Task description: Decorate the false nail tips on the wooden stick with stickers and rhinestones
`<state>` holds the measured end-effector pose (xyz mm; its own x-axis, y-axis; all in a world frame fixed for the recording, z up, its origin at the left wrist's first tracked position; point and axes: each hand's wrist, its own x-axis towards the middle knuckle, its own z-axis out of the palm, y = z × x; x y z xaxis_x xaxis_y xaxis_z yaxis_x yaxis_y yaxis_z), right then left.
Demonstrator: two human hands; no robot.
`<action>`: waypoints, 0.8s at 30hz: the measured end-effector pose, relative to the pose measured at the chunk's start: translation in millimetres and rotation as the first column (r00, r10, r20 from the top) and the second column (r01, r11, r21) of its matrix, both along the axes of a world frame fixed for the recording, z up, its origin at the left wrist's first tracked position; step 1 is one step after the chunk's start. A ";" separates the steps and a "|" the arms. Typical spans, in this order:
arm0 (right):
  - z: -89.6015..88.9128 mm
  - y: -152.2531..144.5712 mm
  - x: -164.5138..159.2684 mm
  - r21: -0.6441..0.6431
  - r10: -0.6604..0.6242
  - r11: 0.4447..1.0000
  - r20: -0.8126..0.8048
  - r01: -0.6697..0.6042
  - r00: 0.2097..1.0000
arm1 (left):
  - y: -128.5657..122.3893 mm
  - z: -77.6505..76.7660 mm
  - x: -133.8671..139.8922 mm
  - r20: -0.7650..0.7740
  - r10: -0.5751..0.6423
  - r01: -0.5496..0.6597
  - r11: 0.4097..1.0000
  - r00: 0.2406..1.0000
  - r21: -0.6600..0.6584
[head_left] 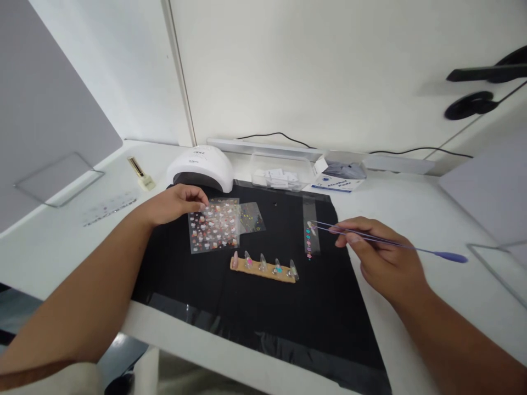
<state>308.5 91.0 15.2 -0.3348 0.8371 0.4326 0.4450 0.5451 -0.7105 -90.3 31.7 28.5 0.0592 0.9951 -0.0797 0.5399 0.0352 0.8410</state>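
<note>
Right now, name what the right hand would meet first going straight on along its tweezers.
For the right hand, likely the clear strip with small coloured pieces; the tips of its tweezers appear over it, contact unclear.

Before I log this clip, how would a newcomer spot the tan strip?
On the white table, find the black mat. Around its middle, nearer the viewer than the sticker sheets, lies the strip. Unlike those see-through sheets, it is narrow, opaque tan, and carries a row of five nail tips.
</note>
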 end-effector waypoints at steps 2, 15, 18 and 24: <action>1.2 -0.7 -1.3 -0.004 0.006 1.000 -0.003 -0.006 1.000 | 0.3 0.0 -0.4 -0.008 -0.007 0.007 1.000 1.000 0.001; -4.8 0.4 -0.2 0.022 0.039 0.999 -0.067 -0.038 0.997 | 0.5 -3.6 1.9 -0.032 0.006 -0.005 1.000 0.999 0.029; -8.1 0.6 0.1 0.017 0.035 0.999 -0.078 -0.033 0.996 | 1.2 -6.4 1.7 -0.046 0.022 -0.020 0.999 0.999 0.038; -8.4 -2.5 -1.9 -0.013 0.074 0.997 -0.156 -0.076 0.985 | 3.6 -11.9 1.6 -0.073 0.067 -0.063 0.997 0.995 0.052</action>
<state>306.6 88.6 6.8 -0.3268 0.8207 0.4687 0.2865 0.5586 -0.7784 -88.7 35.3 16.6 -0.0100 0.9994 -0.0321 0.5989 0.0317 0.8002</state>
